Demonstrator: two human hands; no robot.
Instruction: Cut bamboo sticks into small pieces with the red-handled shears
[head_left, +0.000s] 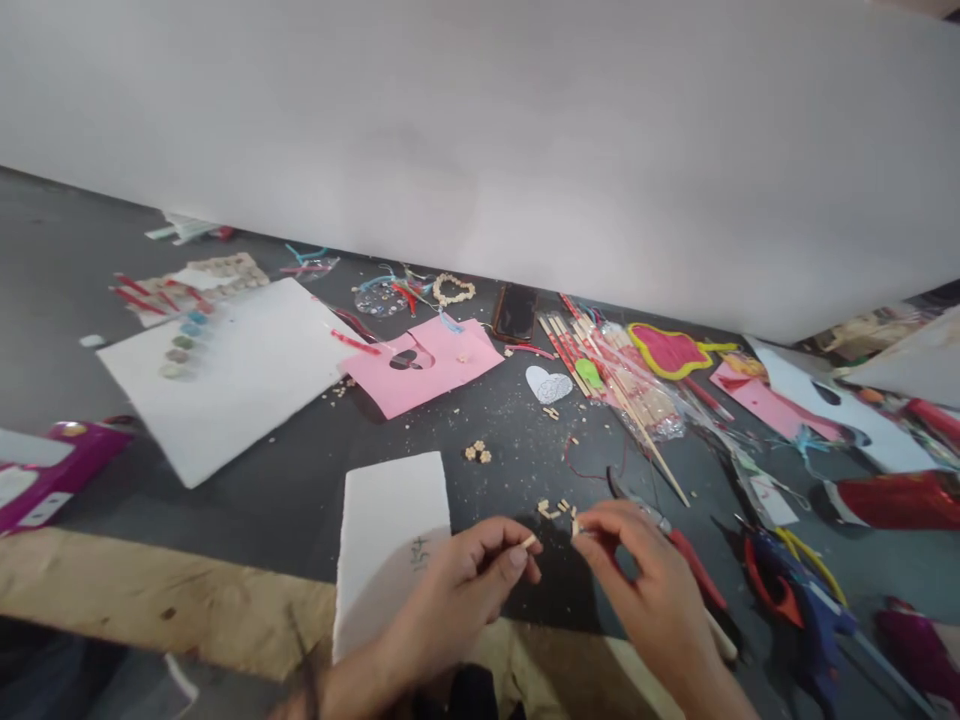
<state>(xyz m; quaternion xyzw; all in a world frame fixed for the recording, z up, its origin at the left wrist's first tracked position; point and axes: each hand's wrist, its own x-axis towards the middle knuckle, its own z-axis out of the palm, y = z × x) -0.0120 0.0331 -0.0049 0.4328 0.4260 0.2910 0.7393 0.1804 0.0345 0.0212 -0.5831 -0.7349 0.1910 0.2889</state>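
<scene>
Between the thumb and finger of my left hand is a short piece of pale wooden stick. Close by, my right hand pinches another small pale wooden piece, partly hidden by the fingertips. The hands are apart, low over the dark table. Just beyond the fingers lie several cut stick bits. A small flower-like cluster of wooden pieces sits farther off. Pliers with red handles lie beside my right hand, partly covered by it. White paper with writing lies by my left hand.
At the back are pink paper, a phone, chopsticks and a paper heart. A large white sheet lies left. On the right are a blue glue gun and a red can. A white wall stands behind.
</scene>
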